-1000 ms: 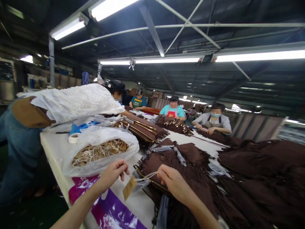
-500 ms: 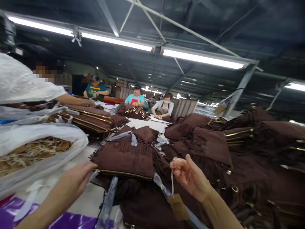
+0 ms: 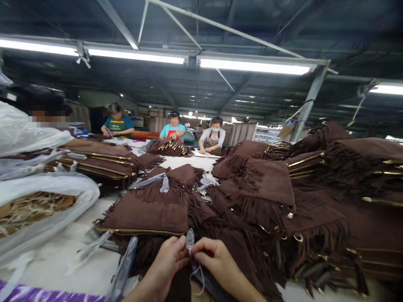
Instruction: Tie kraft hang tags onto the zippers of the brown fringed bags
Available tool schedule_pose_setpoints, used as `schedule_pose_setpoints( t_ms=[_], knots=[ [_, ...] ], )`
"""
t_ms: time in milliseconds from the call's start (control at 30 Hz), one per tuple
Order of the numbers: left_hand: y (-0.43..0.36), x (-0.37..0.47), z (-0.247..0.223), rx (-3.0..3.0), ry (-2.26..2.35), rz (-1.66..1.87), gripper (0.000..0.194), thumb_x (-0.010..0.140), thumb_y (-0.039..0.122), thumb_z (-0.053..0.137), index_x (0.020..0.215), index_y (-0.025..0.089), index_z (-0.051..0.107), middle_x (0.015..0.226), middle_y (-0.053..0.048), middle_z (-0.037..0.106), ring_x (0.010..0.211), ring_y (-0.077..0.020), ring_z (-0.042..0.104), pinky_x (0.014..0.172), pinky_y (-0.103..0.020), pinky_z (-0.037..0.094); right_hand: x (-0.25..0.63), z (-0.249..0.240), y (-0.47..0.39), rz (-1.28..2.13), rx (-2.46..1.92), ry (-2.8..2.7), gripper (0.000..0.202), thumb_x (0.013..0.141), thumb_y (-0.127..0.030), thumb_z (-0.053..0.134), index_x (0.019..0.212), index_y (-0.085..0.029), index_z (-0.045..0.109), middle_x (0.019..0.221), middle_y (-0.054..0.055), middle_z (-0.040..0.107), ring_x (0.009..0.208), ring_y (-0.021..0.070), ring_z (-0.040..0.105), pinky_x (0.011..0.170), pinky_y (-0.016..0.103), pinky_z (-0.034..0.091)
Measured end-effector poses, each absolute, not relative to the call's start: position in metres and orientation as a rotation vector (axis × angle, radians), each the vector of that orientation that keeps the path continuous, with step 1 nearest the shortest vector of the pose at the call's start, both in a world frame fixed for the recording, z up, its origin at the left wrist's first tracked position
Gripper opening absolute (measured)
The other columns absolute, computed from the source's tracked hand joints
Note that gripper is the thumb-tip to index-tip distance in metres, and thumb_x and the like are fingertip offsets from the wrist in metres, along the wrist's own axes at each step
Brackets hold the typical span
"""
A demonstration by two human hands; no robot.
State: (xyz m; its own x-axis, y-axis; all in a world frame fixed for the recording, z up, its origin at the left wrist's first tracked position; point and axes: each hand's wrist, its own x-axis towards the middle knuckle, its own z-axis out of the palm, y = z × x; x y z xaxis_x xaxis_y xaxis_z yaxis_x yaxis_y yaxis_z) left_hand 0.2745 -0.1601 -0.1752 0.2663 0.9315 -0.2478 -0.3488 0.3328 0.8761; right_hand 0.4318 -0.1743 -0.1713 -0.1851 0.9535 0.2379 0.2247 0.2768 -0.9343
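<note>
My left hand [image 3: 170, 261] and my right hand [image 3: 218, 259] meet at the front right corner of a brown fringed bag [image 3: 147, 212] with a gold zip. Between their fingertips stands a strip wrapped in clear plastic [image 3: 189, 239], apparently at the zip's end. Left thumb and fingers are closed on this strip. The right fingers pinch a white string [image 3: 201, 280], which loops down below them. On the string is a tan hang tag [image 3: 196, 289], only partly visible at the bottom edge between my wrists.
At left, a clear plastic bag [image 3: 85, 188] holds tan tags with white strings [image 3: 37, 205]. Stacked brown fringed bags [image 3: 267, 180] fill the right side, with another pile [image 3: 97, 161] at back left. A co-worker in white [image 3: 28, 130] leans in at left; several people work farther back.
My right hand has brought the tag and string left to the bag's corner. My left hand has moved right from the bag's left edge to meet it. The view has shifted.
</note>
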Motion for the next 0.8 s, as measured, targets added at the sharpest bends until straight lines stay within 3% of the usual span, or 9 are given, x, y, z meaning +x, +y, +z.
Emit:
schedule_pose_setpoints(
  t_ms=[100,233,300,367,433,500,600,667,800],
  knots=[
    [-0.159,0.282,-0.173,0.737,1.028,1.099,0.046,0.061,0.056,0.079,0.07,0.017,0.057,0.073,-0.007,0.069,0.071,-0.0217,0.064,0.069,-0.032,0.048,0.41,-0.173,-0.191,0.912,-0.93,-1.767,0.018,0.077,-0.014,0.061,0.074,-0.02,0.077,0.076,0.003,0.074,0.075,0.0196,0.066,0.072,0.027,0.048],
    [-0.165,0.268,-0.165,0.951,1.095,1.073,0.04,0.063,0.05,0.078,0.066,0.015,0.06,0.061,-0.002,0.064,0.06,-0.017,0.059,0.058,-0.027,0.044,0.406,-0.161,-0.2,0.896,-0.865,-1.739,0.013,0.085,-0.022,0.066,0.077,-0.022,0.076,0.076,0.002,0.072,0.074,0.017,0.064,0.071,0.025,0.048],
    [-0.17,0.254,-0.159,1.018,1.049,0.93,0.033,0.063,0.042,0.076,0.072,0.014,0.062,0.061,0.0,0.063,0.056,-0.0147,0.057,0.052,-0.024,0.041,0.413,-0.154,-0.2,1.139,-0.899,-1.471,0.008,0.08,-0.03,0.075,0.085,-0.023,0.074,0.075,0.0,0.069,0.073,0.0158,0.064,0.069,0.024,0.049],
    [-0.175,0.24,-0.153,1.028,1.037,0.785,0.03,0.061,0.032,0.073,0.082,0.015,0.062,0.064,0.0,0.065,0.056,-0.0157,0.059,0.051,-0.024,0.042,0.42,-0.148,-0.202,1.427,-0.853,-1.158,0.028,0.072,-0.036,0.085,0.093,-0.024,0.071,0.076,-0.002,0.067,0.075,0.0152,0.066,0.072,0.025,0.051],
    [-0.179,0.23,-0.15,0.984,1.046,0.742,0.033,0.057,0.022,0.068,0.088,0.015,0.06,0.071,-0.001,0.068,0.064,-0.0189,0.064,0.056,-0.028,0.049,0.424,-0.144,-0.205,1.609,-0.789,-0.952,0.037,0.065,-0.037,0.09,0.093,-0.023,0.07,0.074,-0.004,0.063,0.069,0.0121,0.064,0.074,0.027,0.053],
    [-0.182,0.226,-0.148,0.913,1.033,0.795,0.034,0.053,0.016,0.063,0.087,0.015,0.058,0.077,-0.003,0.07,0.07,-0.0207,0.066,0.066,-0.034,0.054,0.424,-0.141,-0.208,1.677,-0.778,-0.9,0.037,0.062,-0.038,0.092,0.085,-0.019,0.071,0.069,-0.005,0.058,0.056,0.0061,0.054,0.066,0.023,0.053],
    [-0.182,0.225,-0.149,0.806,0.999,0.935,0.031,0.051,0.013,0.061,0.082,0.014,0.057,0.079,-0.005,0.07,0.073,-0.0209,0.066,0.071,-0.036,0.056,0.424,-0.136,-0.21,1.655,-0.865,-1.026,0.037,0.064,-0.047,0.088,0.078,-0.017,0.071,0.061,-0.007,0.05,0.042,0.0012,0.028,0.038,0.012,0.03],
    [-0.182,0.226,-0.151,0.75,0.975,1.002,0.028,0.051,0.013,0.062,0.078,0.015,0.055,0.071,-0.003,0.066,0.068,-0.0192,0.065,0.068,-0.035,0.055,0.426,-0.132,-0.21,1.519,-0.985,-1.204,0.036,0.07,-0.051,0.082,0.074,-0.017,0.072,0.056,-0.007,0.047,0.042,0.0023,0.023,0.036,0.014,0.017],
    [-0.186,0.22,-0.15,0.679,0.899,0.98,0.035,0.046,0.012,0.055,0.081,0.015,0.056,0.051,0.009,0.046,0.046,-0.0081,0.043,0.052,-0.025,0.046,0.426,-0.127,-0.208,1.129,-1.125,-1.547,0.027,0.08,-0.043,0.07,0.07,-0.018,0.075,0.064,0.0,0.064,0.062,0.0124,0.052,0.058,0.021,0.039]
  ],
)
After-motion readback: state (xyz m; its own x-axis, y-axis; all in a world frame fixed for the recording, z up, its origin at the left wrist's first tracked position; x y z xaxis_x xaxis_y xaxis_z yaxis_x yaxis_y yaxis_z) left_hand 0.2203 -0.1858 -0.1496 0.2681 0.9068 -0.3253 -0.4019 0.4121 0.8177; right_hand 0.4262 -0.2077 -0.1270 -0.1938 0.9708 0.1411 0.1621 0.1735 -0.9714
